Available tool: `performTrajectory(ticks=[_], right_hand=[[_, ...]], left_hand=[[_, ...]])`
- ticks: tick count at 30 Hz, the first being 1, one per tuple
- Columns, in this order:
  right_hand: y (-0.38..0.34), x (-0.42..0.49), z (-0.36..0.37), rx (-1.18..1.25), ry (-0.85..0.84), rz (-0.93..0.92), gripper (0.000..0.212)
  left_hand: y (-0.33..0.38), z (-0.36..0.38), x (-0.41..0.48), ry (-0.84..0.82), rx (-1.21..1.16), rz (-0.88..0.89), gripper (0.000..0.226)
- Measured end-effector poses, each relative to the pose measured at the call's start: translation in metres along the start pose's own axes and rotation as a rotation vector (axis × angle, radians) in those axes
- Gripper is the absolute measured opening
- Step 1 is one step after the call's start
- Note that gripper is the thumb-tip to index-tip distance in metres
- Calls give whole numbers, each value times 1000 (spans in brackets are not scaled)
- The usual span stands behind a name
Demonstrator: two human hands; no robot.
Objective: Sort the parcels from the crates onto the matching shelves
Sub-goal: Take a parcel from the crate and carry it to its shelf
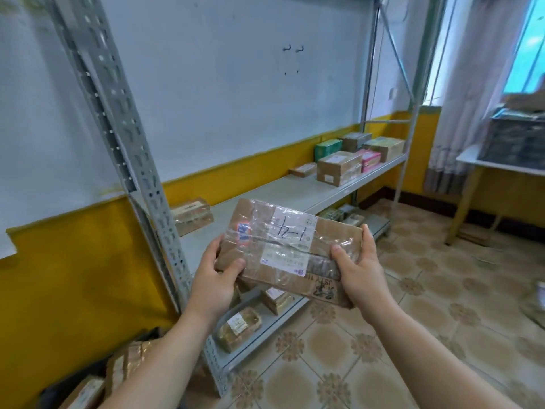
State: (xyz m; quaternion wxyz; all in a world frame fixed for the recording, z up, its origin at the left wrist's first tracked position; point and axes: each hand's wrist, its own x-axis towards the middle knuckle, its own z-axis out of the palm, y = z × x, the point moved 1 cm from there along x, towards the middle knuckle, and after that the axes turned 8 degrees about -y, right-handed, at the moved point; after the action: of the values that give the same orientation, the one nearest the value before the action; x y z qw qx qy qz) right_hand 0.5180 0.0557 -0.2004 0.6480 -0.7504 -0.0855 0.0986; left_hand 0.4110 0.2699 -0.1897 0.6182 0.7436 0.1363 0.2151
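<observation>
Left hand point(213, 278) and right hand point(358, 271), palms inward, clasping taped parcel point(287, 249).

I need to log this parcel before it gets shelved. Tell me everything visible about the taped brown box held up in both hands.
The flat brown cardboard parcel is wrapped in glossy, wrinkled clear tape. On top sits a white label with handwritten dark marks, a printed shipping label below it, and a red-and-blue sticker near its left end. Dark writing shows on its near side. It is held tilted in front of the grey metal shelf, the left hand gripping its left end and the right hand its right end, thumbs on top.
</observation>
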Motion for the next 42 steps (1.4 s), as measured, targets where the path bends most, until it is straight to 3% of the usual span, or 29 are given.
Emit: performTrajectory(ticks=[9, 16, 25, 33, 42], right_hand=[[14, 70, -62, 39, -17, -1, 74], [14, 144, -26, -17, -63, -7, 76], [13, 294, 46, -194, -159, 48, 75], [26, 398, 132, -370, -336, 114, 81], [69, 483, 246, -605, -789, 36, 80]], left_hand=[[7, 79, 43, 4, -23, -8, 47], [-14, 68, 101, 108, 28, -33, 49], [-78, 41, 238, 165, 16, -133, 53], [-137, 2, 320, 264, 26, -338, 52], [-204, -21, 332, 549, 150, -603, 56]])
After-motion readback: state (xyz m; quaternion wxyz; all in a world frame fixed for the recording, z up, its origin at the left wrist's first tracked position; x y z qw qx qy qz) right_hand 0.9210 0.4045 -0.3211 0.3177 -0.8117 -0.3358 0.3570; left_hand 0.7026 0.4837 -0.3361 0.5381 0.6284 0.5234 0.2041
